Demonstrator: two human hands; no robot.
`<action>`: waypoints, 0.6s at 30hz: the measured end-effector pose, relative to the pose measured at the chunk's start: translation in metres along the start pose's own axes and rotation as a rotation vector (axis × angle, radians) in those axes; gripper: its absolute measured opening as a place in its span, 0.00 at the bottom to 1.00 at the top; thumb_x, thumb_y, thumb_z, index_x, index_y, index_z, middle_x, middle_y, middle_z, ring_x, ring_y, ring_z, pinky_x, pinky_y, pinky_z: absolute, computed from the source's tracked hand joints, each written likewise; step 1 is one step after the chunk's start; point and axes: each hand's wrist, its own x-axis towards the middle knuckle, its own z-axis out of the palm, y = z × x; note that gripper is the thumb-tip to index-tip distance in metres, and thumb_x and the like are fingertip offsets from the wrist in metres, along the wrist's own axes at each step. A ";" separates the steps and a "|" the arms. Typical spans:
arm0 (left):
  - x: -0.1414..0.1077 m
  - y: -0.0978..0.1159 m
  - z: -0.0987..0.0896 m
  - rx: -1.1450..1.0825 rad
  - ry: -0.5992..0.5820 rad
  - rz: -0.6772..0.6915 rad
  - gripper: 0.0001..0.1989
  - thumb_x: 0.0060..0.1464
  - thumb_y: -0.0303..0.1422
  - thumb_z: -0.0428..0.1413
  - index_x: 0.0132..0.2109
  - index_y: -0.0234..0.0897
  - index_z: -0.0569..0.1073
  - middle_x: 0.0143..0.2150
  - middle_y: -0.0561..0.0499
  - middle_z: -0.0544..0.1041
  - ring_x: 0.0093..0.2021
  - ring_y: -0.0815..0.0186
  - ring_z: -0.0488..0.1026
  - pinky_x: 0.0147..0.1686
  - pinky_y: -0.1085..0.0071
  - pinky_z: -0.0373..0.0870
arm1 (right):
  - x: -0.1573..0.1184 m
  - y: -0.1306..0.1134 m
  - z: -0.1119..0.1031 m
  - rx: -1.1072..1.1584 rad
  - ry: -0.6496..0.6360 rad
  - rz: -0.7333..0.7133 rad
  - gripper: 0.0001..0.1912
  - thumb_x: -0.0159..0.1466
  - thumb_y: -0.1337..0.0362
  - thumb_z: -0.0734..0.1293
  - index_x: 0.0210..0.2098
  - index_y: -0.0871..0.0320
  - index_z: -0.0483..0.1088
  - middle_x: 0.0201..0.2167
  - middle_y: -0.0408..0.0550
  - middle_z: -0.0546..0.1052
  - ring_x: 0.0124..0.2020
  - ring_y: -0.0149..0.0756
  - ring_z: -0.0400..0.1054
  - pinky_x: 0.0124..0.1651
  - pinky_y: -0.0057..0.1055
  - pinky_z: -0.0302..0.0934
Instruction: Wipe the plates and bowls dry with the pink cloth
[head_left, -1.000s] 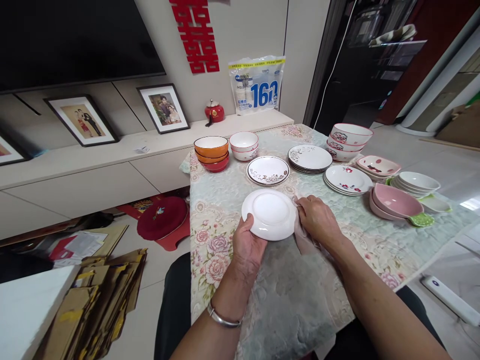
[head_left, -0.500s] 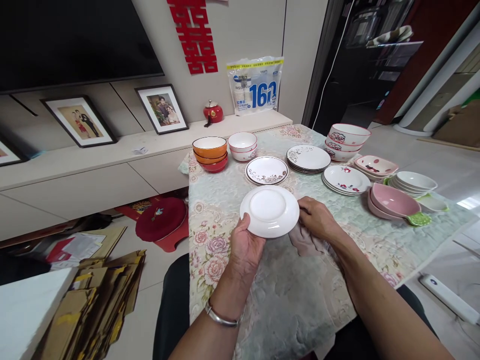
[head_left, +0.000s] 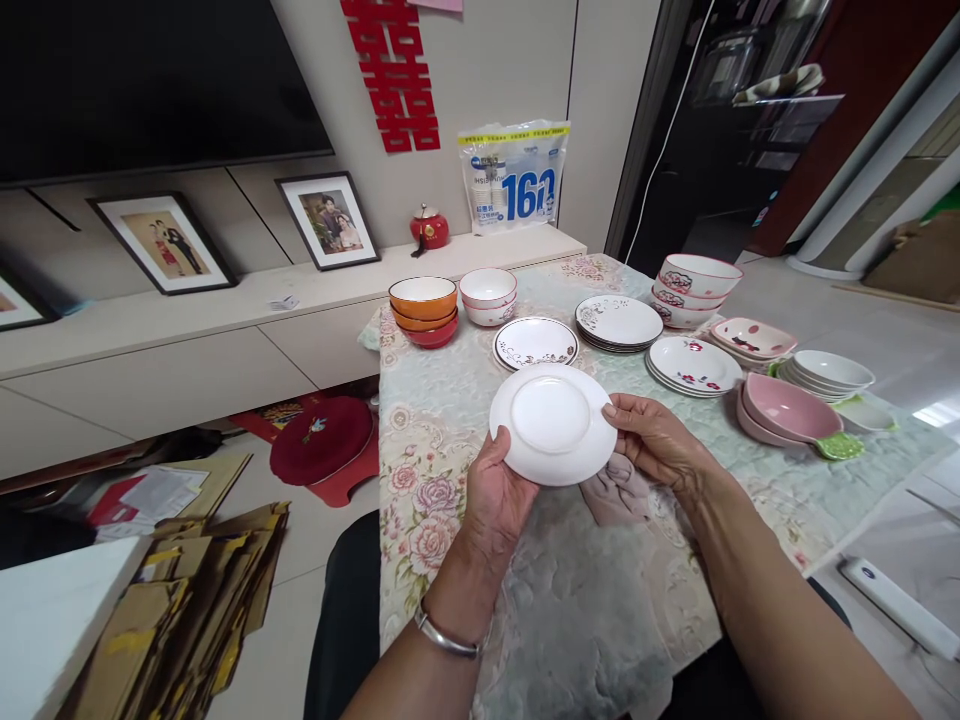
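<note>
A white plate [head_left: 553,418] is held up over the table with its underside facing me. My left hand [head_left: 499,488] grips its lower left rim, thumb on the near face and fingers behind. On the right rim, my right hand [head_left: 651,432] pinches the plate between thumb and fingers. Beneath the right hand a greyish-pink cloth [head_left: 616,490] lies crumpled on the tablecloth. Just beyond the held plate sits a white plate with a brown floral rim [head_left: 535,342].
Around the table stand stacked orange and red bowls [head_left: 423,305], pink-rimmed bowls [head_left: 489,292], dark-edged plates [head_left: 619,320], flowered plates [head_left: 694,362], patterned bowls [head_left: 697,285], pink dishes [head_left: 787,405] and small white bowls [head_left: 832,368]. A red stool [head_left: 324,445] and flattened cardboard [head_left: 180,600] are at the left.
The plate has shifted slightly right and tilted. My right hand has risen from beside the cloth, and its thumb now rests on the plate's right rim.
</note>
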 end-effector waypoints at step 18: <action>0.013 -0.004 -0.004 0.062 -0.076 -0.204 0.13 0.58 0.32 0.52 0.46 0.31 0.76 0.50 0.40 0.79 0.40 0.59 0.79 0.40 0.64 0.72 | 0.009 -0.086 -0.021 -0.867 0.591 -0.868 0.10 0.57 0.57 0.71 0.36 0.54 0.76 0.26 0.43 0.77 0.28 0.35 0.69 0.33 0.31 0.61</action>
